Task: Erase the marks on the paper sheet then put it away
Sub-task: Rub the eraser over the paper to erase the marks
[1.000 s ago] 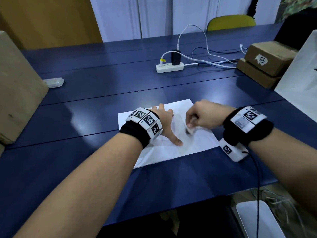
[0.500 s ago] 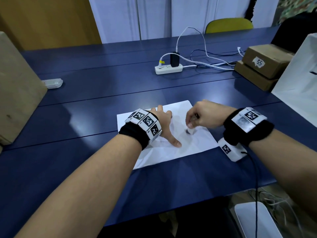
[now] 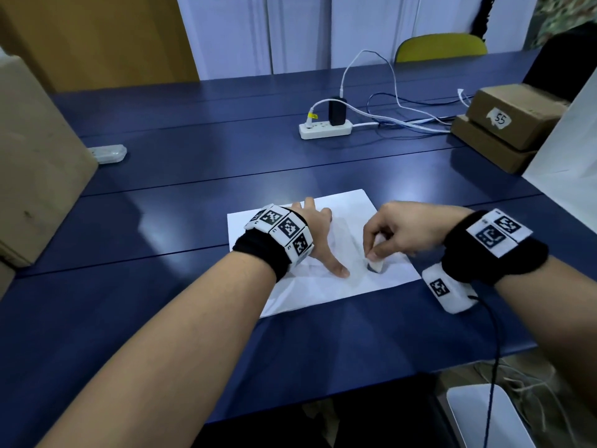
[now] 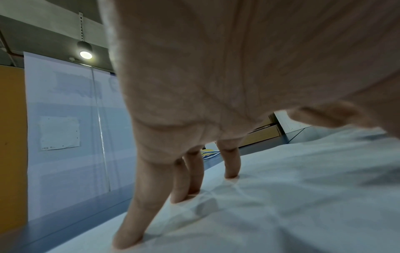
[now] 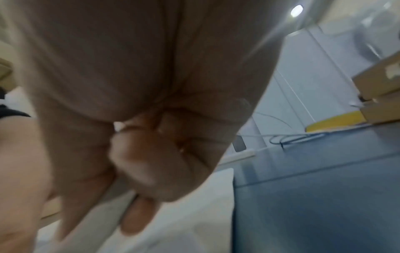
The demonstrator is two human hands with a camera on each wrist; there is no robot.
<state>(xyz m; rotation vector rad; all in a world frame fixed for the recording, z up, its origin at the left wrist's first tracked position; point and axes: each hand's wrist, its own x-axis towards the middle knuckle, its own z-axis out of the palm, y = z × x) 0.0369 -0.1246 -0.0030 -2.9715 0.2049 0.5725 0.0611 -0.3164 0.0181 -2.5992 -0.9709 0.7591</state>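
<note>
A white paper sheet (image 3: 300, 295) lies creased on the blue table (image 3: 193, 176) near the front edge. My left hand (image 3: 318, 237) presses flat on its left half, fingers spread and straight, thumb pointing toward me. In the left wrist view the fingertips (image 4: 127, 241) touch the wrinkled sheet (image 4: 303, 196). My right hand (image 3: 397, 232) pinches a small white eraser (image 3: 375, 265), its dark end down on the paper's right part. Faint grey marks (image 3: 350, 244) show between the hands. In the right wrist view the curled fingers (image 5: 138, 164) hide the eraser.
A white power strip (image 3: 324, 129) with cables sits further back. Stacked cardboard boxes (image 3: 507, 124) and a white bag (image 3: 571, 156) stand at the right. A large cardboard box (image 3: 35, 163) is at the left, with a small white device (image 3: 108, 154) beside it. A yellow chair (image 3: 441, 46) is behind.
My right hand has drawn the eraser toward me and a little right across the sheet. The left hand has kept its place on the paper.
</note>
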